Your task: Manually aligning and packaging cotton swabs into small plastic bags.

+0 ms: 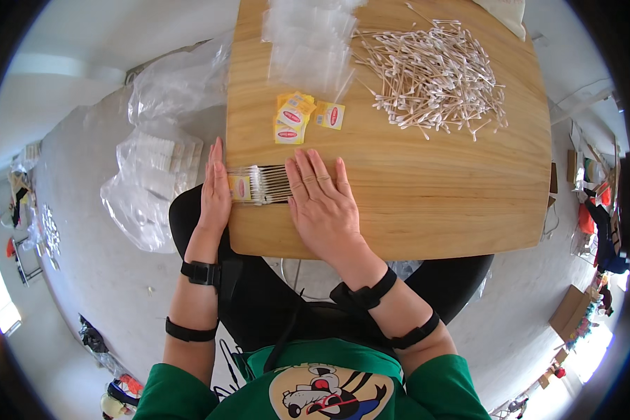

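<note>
A clear packet of cotton swabs (269,185) lies at the left edge of the wooden table, with a yellow card (240,187) inside its left end. My right hand (325,196) rests flat over the packet's right end, fingers stretched and slightly spread, hiding that part. My left hand (216,187) stands on edge at the table's rim, fingers straight, its palm against or very near the packet's left end. Beyond the packet lie several loose yellow cards (292,115). A big heap of loose cotton swabs (437,77) covers the table's far right.
Clear plastic bags (308,49) are spread at the far left of the wooden table (427,203). Left of the table, a large clear bag (150,175) holds stacked packets. A pale cloth bag (507,14) sits at the far right corner. Cardboard boxes (570,315) stand off to the right.
</note>
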Action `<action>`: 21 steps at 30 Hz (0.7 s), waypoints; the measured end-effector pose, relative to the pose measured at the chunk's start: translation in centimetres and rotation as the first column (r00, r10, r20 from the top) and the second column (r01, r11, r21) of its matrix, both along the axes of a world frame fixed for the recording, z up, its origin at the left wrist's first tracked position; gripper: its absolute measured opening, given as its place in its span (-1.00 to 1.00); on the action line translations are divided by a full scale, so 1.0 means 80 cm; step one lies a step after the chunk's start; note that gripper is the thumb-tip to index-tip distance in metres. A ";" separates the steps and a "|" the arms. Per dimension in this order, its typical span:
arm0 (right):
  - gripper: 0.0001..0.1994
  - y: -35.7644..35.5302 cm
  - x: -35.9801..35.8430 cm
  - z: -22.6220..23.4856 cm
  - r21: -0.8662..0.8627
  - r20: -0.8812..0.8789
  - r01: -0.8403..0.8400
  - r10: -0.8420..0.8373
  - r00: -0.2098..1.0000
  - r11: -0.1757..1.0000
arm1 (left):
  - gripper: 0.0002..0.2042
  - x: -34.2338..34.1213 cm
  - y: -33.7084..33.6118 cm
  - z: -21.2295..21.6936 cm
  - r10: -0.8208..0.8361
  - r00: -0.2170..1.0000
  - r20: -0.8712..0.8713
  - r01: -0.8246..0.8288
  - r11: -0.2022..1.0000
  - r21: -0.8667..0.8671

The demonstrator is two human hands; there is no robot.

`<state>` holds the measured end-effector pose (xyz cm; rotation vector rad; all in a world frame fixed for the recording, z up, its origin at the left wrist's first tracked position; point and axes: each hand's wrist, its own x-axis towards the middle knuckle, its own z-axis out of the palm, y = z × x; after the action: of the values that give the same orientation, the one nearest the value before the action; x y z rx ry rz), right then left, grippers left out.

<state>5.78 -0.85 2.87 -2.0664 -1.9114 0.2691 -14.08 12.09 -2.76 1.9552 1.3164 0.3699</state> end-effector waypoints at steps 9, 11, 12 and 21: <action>-0.43 0.011 -0.022 -0.004 0.017 0.044 -0.002 0.001 0.999 1.000 | -0.43 0.002 -0.002 0.001 0.015 0.997 0.077 -0.018 0.999 0.034; -0.43 0.012 -0.028 -0.004 0.016 0.045 -0.007 0.006 0.999 1.000 | -0.44 0.002 -0.003 0.001 0.024 0.995 0.101 -0.029 0.998 0.048; -0.42 0.013 -0.031 -0.004 0.014 0.046 0.002 -0.003 0.999 1.000 | -0.44 0.002 -0.004 0.001 0.030 0.993 0.112 -0.037 0.998 0.054; -0.46 0.011 -0.026 0.004 0.122 -0.292 0.079 -0.040 0.955 0.989 | -0.46 -0.004 -0.009 0.019 0.069 0.992 0.108 -0.101 0.940 0.326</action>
<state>3.66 0.03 3.23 -1.8771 -1.6448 0.3953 -14.37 11.37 -1.20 2.1260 1.3467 0.7606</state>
